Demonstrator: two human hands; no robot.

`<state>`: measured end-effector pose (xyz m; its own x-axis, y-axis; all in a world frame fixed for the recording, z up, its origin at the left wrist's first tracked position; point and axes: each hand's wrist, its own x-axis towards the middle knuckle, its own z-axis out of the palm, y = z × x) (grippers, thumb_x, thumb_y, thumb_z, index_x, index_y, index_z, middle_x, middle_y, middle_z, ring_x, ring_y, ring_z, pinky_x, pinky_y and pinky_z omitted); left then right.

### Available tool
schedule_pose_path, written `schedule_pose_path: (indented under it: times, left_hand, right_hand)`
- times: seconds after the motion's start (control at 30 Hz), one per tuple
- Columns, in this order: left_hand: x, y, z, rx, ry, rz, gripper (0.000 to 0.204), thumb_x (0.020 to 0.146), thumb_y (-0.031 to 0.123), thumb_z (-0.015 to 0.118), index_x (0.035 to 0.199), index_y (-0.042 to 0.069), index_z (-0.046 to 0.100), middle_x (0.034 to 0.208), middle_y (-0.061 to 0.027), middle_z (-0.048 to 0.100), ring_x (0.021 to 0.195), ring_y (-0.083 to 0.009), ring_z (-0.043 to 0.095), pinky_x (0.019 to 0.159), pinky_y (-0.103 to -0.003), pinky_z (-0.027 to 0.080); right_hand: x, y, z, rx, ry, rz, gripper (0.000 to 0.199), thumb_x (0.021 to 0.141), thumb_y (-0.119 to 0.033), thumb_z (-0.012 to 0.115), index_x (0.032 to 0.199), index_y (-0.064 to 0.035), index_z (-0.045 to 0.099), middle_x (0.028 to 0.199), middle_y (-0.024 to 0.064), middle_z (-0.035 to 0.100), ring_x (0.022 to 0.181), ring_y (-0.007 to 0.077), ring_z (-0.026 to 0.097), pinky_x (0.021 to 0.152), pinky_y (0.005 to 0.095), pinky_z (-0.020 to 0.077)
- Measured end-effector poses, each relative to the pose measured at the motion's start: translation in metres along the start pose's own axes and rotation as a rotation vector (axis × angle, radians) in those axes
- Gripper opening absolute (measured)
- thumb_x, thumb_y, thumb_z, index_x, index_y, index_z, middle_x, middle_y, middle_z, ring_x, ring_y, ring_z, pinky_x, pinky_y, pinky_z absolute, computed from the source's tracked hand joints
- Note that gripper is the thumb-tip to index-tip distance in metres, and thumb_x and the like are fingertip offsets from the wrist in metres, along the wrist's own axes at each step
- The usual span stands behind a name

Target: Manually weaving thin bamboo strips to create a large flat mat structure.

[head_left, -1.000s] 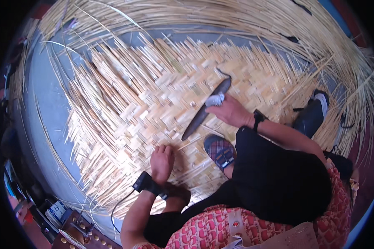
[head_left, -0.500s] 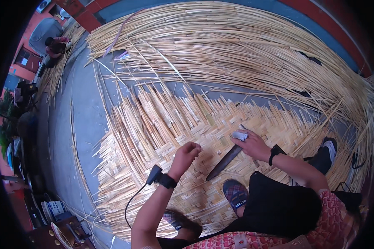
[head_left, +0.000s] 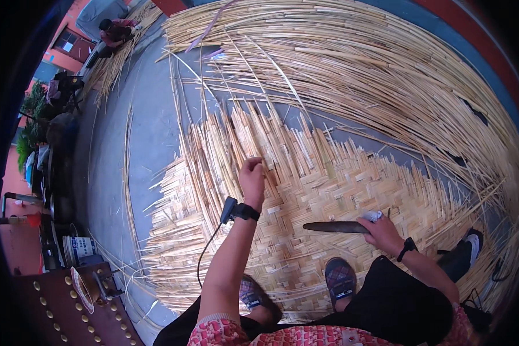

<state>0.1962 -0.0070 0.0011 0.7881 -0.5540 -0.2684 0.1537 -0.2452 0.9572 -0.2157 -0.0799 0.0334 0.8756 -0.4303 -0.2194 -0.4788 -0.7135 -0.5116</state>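
Note:
A mat woven from split reeds (head_left: 328, 196) lies on the ground under my feet, its far edge ending in loose, unwoven reed ends (head_left: 242, 135). My left hand (head_left: 251, 180) is over that far part, its fingers curled together; whatever they may pinch is hidden. In my right hand (head_left: 382, 232) is a long, dark, flat blade (head_left: 335, 227) with a rounded tip pointing left across the mat. Something whitish (head_left: 372, 215) shows at the grip, partly covered by the fingers.
A large heap of long reeds (head_left: 352, 63) stretches across the back and right. Far left, another person (head_left: 118, 32) crouches by more reeds. A brown studded panel (head_left: 57, 305) stands at the lower left. My shoes (head_left: 341, 277) are on the mat.
My left hand has moved away from me toward the loose reed ends. The blade has swung from a slant to nearly level, and my right hand has shifted right and nearer. The view has turned.

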Motion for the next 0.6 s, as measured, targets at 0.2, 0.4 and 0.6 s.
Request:
schedule_pose_path:
  times: [0.2,0.4,0.6]
  left_hand:
    - [0.067,0.008,-0.05,0.266,0.279,0.327,0.022,0.086,0.001,0.054,0.104,0.001,0.066,0.094,-0.0041,0.065,0.078,-0.0123,0.059,0.07,-0.027,0.048]
    - [0.094,0.0,-0.153,0.563,0.739,0.036,0.022,0.081,0.006,0.064,0.102,0.0,0.067,0.104,-0.0147,0.065,0.092,-0.0249,0.062,0.079,-0.036,0.05]
    - [0.097,-0.054,-0.241,0.417,0.31,-0.15,0.025,0.082,0.011,0.067,0.105,0.003,0.061,0.076,-0.0074,0.064,0.057,-0.0133,0.058,0.045,-0.028,0.045]
  right_hand:
    - [0.002,0.002,0.002,-0.007,-0.064,0.064,0.051,0.075,-0.016,0.07,0.124,-0.0114,0.058,0.12,0.014,0.06,0.11,0.0362,0.055,0.095,0.0446,0.0452]
    - [0.003,-0.003,0.0,0.017,-0.041,0.052,0.051,0.074,-0.016,0.071,0.123,-0.0114,0.059,0.118,0.0135,0.061,0.109,0.0357,0.055,0.095,0.0455,0.0446]
    - [0.007,-0.001,0.009,0.011,-0.003,0.02,0.052,0.072,-0.016,0.072,0.122,-0.0115,0.06,0.117,0.0131,0.061,0.108,0.0358,0.056,0.095,0.0463,0.0437]
